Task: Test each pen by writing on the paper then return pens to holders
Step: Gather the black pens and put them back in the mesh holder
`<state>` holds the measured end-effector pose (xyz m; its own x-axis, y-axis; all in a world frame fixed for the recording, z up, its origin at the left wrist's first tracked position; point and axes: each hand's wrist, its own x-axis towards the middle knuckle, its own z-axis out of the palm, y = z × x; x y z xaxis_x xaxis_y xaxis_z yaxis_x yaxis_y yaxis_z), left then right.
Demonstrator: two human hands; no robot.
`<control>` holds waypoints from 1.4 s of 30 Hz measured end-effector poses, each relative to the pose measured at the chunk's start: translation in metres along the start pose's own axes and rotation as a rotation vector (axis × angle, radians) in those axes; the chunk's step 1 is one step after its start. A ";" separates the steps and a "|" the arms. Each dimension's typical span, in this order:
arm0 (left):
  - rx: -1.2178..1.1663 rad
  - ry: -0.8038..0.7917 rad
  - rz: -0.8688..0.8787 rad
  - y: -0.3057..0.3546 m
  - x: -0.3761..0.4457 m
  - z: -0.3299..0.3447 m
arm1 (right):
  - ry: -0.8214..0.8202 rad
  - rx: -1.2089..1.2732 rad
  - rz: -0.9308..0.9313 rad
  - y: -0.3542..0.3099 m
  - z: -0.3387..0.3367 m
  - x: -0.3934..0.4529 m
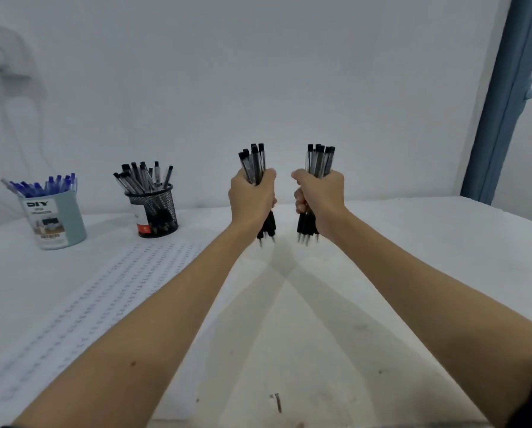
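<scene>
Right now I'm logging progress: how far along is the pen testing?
Done: the paper already carries rows of marks, and black pens fill the mesh holder, blue ones the teal cup. In hand: the left hand and right hand each grip a bundle of black pens, tips down, above the table. Left: whether these are tested can't be told; they must go into holders.
</scene>
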<state>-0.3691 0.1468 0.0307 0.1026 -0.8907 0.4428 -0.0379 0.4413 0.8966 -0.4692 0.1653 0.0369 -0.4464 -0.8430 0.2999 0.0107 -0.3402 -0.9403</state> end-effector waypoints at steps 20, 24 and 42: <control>0.010 0.540 -0.046 -0.035 0.175 -0.169 | -0.175 0.301 0.099 0.018 0.275 0.075; 0.046 0.533 0.028 -0.036 0.186 -0.171 | -0.175 0.248 0.098 0.033 0.286 0.082; 0.485 0.468 -0.078 -0.058 0.181 -0.176 | -0.202 0.026 0.059 0.029 0.280 0.080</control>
<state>-0.1730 -0.0209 0.0573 0.5384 -0.7288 0.4232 -0.4438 0.1817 0.8775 -0.2543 -0.0286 0.0782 -0.2564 -0.9273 0.2728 0.0559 -0.2960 -0.9536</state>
